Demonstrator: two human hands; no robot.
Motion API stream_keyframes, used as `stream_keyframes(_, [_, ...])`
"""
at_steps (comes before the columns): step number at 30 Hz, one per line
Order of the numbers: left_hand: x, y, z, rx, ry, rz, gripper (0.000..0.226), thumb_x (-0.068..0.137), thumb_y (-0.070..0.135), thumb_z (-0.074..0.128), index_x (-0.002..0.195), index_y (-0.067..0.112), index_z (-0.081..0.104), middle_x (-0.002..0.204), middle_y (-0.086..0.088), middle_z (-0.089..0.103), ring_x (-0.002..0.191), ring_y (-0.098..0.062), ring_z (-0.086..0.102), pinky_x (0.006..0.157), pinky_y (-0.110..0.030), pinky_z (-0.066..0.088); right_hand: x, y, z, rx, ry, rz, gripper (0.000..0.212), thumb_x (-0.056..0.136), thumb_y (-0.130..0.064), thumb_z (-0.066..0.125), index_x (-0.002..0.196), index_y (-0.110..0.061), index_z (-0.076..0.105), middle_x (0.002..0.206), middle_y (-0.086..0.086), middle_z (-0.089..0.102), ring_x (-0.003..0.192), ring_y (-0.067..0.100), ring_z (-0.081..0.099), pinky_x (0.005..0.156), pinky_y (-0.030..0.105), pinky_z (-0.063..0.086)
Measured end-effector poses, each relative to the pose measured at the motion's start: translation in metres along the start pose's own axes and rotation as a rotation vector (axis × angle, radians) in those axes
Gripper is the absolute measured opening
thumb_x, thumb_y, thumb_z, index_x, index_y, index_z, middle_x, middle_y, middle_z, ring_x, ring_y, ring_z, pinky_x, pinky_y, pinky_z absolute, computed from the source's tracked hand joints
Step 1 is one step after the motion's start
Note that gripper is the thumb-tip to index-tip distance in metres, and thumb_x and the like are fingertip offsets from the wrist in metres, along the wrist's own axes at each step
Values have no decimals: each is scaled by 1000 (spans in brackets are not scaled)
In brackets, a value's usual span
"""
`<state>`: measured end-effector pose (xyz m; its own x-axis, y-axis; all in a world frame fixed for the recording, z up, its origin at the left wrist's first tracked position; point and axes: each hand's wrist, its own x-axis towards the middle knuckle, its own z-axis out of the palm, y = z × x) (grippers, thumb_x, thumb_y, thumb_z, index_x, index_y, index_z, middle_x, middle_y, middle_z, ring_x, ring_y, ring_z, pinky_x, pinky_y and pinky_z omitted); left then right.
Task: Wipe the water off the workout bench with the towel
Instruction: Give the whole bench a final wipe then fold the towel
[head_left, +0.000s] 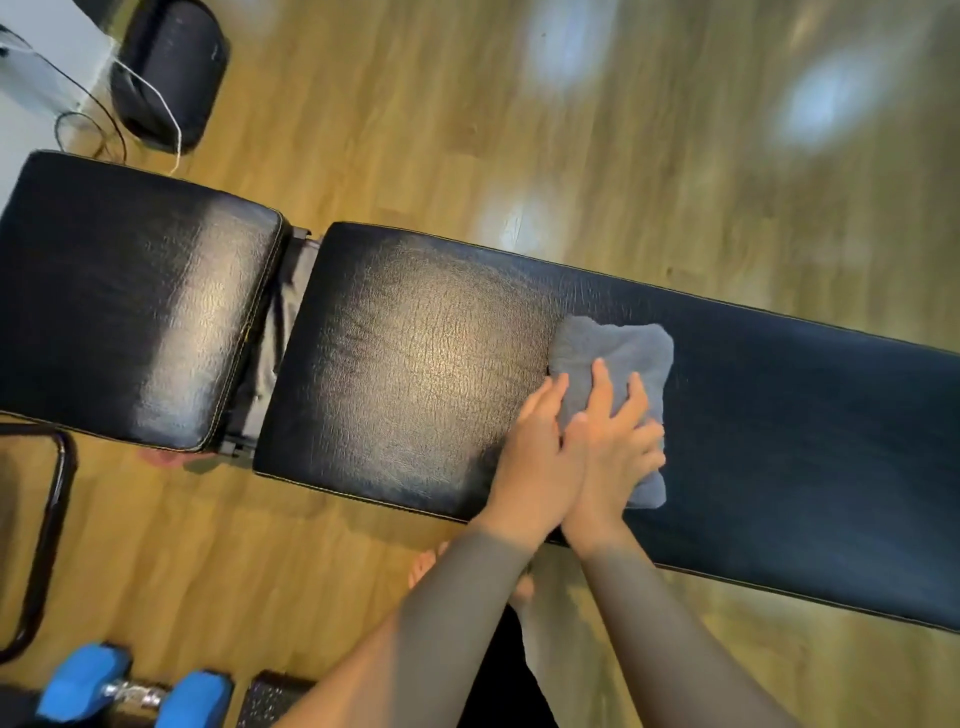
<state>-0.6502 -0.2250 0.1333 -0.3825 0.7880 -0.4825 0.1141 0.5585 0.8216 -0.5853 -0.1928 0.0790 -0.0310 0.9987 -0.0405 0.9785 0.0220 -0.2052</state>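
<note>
Your folded grey towel (615, 374) lies flat on the long back pad (779, 441) of the black workout bench, just right of the frame's centre, and both of your hands sit on its near half. Your right hand (615, 447) lies on top with fingers straight and slightly spread, pointing toward the pad's far edge. Your left hand (540, 452) rests beside it, touching it, fingers close together along the towel's left edge, partly on the vinyl. Neither hand pinches the cloth; both press it flat. The relation that matters is this: the pad's long axis runs from centre left of the frame down to the right edge, while the towel's own long side lies across it, from near edge toward far. So a stroke along the bench would cover most of the pad's width. Blur and glare hide any water on the surface, so I cannot tell which side is wet. The separate seat pad (135, 301) at far left is well apart from the towel.
</note>
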Motion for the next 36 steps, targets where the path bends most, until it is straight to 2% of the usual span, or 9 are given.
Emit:
stream_keyframes(9, [19,-7,-63,-197,268,-189,35,93,18,64,126,26,59,117,0,68,104,-15,67,94,-27,53,-25,-77,5,57,-118,-3,59,96,-40,62,147,-35,34,149,13,37,92,34,42,75,46,40])
stream_keyframes(12, [30,-18,-92,-246,275,-186,36,90,16,69,122,25,57,113,2,69,96,-12,70,77,-12,53,-33,-105,9,43,-120,-14,60,97,-33,62,149,-33,32,150,14,36,92,35,44,75,47,40])
stream_keyframes(15, [44,-29,-126,-293,256,-189,44,88,15,72,130,21,57,111,0,71,89,-10,72,79,-20,58,-40,-135,16,17,-161,-26,74,94,-36,65,152,-34,20,155,13,28,100,35,43,82,48,38])
stream_keyframes(19, [56,-46,-174,-195,256,-101,44,90,19,71,132,20,57,110,1,70,89,-8,69,72,-11,51,-47,-188,27,4,-172,-3,79,91,-38,67,153,-36,17,155,13,28,101,35,41,80,46,38])
stream_keyframes(23, [69,-62,-229,-127,318,5,46,90,17,69,134,22,56,110,3,63,100,-10,61,88,-23,49,-51,-247,39,52,-146,-97,53,100,-47,38,150,-31,36,153,17,37,100,43,47,76,49,38])
stream_keyframes(27, [83,-87,-299,-34,453,50,47,87,17,63,134,18,58,116,-8,61,100,-26,61,93,-40,50,-61,-324,52,143,-122,-224,66,104,-53,7,139,-25,56,144,22,49,94,46,54,70,49,39])
stream_keyframes(29, [87,-98,-339,16,490,56,46,90,15,62,136,17,57,123,-6,59,102,-27,61,94,-40,49,-73,-366,61,174,-211,-251,71,101,-57,2,144,-28,50,150,19,44,102,47,53,77,52,40])
stream_keyframes(33, [94,-110,-407,97,472,66,45,94,13,61,138,19,56,124,-7,57,104,-26,60,91,-28,45,-92,-430,75,152,-251,-230,53,99,-49,27,150,-37,37,157,12,34,104,44,49,80,51,40])
stream_keyframes(36, [101,-120,-446,51,530,30,46,93,11,61,138,18,56,127,-10,58,111,-26,59,99,-38,45,-94,-470,75,65,-347,-302,65,90,-58,6,153,-45,18,165,5,9,126,44,33,96,55,30])
